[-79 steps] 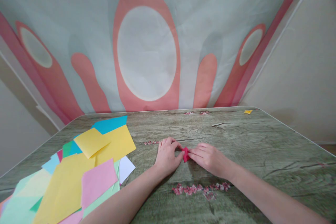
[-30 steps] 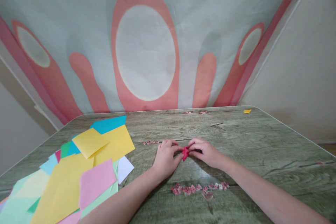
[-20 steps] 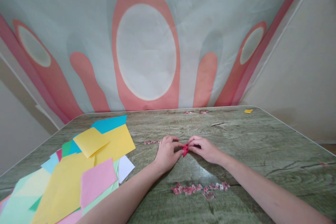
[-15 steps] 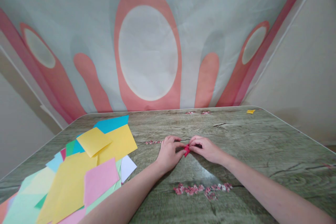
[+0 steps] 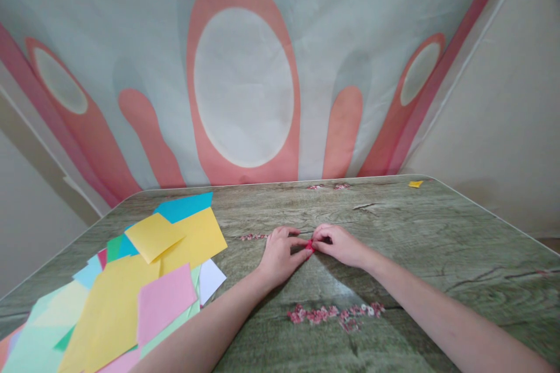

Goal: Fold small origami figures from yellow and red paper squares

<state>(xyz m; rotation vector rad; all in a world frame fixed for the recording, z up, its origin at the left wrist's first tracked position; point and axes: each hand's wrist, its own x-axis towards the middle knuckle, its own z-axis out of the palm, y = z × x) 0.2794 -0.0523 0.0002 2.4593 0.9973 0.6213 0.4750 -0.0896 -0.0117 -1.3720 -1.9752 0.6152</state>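
Observation:
A small piece of folded red paper (image 5: 310, 246) is held between my two hands just above or on the table, near its middle. My left hand (image 5: 282, 253) pinches its left side between thumb and fingers. From the right, my right hand (image 5: 339, 243) grips it with thumb and fingertips pressed together. Most of the paper is covered by the fingers, so its exact shape cannot be made out.
Loose coloured paper sheets, with a yellow sheet (image 5: 114, 309) and a pink sheet (image 5: 166, 303) among them, spread over the left side of the wood-patterned table (image 5: 420, 233). A small folded yellow paper (image 5: 415, 184) lies at the far right. Behind hangs a printed backdrop (image 5: 245, 87).
Less of the red paper shows now, as my right fingers have closed in over it. My left hand stays nearly in place. The whole view has shifted slightly.

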